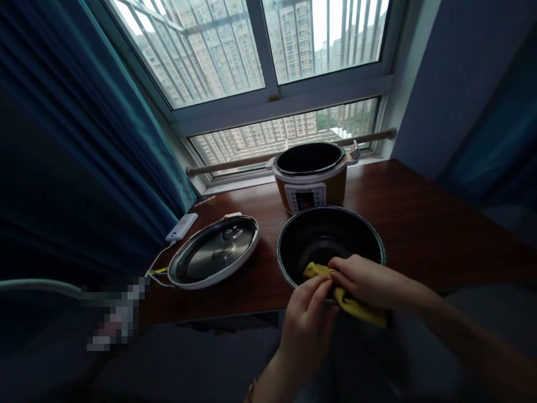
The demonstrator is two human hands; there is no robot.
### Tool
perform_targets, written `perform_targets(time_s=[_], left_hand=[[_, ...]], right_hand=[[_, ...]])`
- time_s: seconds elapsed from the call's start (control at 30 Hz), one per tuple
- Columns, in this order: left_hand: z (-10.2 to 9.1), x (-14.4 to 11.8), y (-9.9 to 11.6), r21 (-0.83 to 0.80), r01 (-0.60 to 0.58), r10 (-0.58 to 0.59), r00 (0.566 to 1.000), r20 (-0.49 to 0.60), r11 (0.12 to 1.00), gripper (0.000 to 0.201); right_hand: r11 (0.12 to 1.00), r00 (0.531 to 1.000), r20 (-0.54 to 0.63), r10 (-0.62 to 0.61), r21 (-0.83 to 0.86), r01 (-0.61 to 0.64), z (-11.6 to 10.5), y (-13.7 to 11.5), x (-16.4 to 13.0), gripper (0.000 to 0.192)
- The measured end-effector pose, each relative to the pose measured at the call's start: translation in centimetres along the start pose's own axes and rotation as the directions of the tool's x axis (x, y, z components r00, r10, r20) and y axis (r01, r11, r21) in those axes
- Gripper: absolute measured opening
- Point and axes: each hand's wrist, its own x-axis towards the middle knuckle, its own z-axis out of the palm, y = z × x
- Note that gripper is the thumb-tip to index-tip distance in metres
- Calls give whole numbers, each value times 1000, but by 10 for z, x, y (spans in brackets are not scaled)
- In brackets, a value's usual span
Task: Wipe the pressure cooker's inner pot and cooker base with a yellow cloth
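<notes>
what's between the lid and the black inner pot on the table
Nothing: in the head view, only bare brown table separates the upturned lid from the black inner pot.

The yellow cloth (pixel 356 305) is mostly covered by both hands, and a pixelated patch (pixel 115 313) apparently hides something.

Home interior, high-rise flat. Indicated by: dark wooden table (pixel 419 218) set against a white-framed barred window (pixel 268 84); teal fabric curtain (pixel 84 140) drawn aside; yellow electric pressure cooker (pixel 312 187) placed on the table; apartment towers (pixel 293 33) seen outside.
</notes>
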Motion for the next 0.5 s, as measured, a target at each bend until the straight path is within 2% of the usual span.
perform_targets(time_s=[0.07,0.13,0.2,0.23,0.27,0.3,0.33,0.4,0.43,0.47,0.5], left_hand=[[-11,12,3,-45,25,-23,999,40,999,49],[-19,30,5,-63,36,-25,986,162,997,60],[-22,51,5,-49,48,-29,941,336,998,69],[-22,61,3,-24,58,-42,903,427,998,71],[-21,71,0,10,66,-62,854,517,998,69],[-20,80,-5,47,63,-79,791,606,997,64],[-19,88,-11,77,42,-84,714,695,996,57],[-15,100,-26,84,-48,-47,518,854,995,40],[-13,104,-34,69,-98,-22,415,909,993,32],[-10,107,-43,61,-140,-11,332,943,988,26],[-6,108,-51,73,-171,-22,280,960,983,22]], right_hand=[[999,987,-161,19,49,-12,10,-4,-8,30],[991,956,-289,46,131,-8,20,-6,-11,30],[977,921,-381,78,212,5,27,-5,-13,30],[971,895,-437,90,238,19,30,-3,-14,30],[966,851,-514,109,255,31,31,1,-17,30],[964,782,-607,141,263,30,32,6,-20,29],[964,688,-703,180,264,17,32,12,-23,27],[965,479,-843,245,261,-33,34,28,-30,24],[963,405,-875,265,264,-60,36,36,-32,26],[960,364,-888,280,270,-79,39,45,-32,31],[954,351,-887,298,287,-86,42,52,-31,39]])
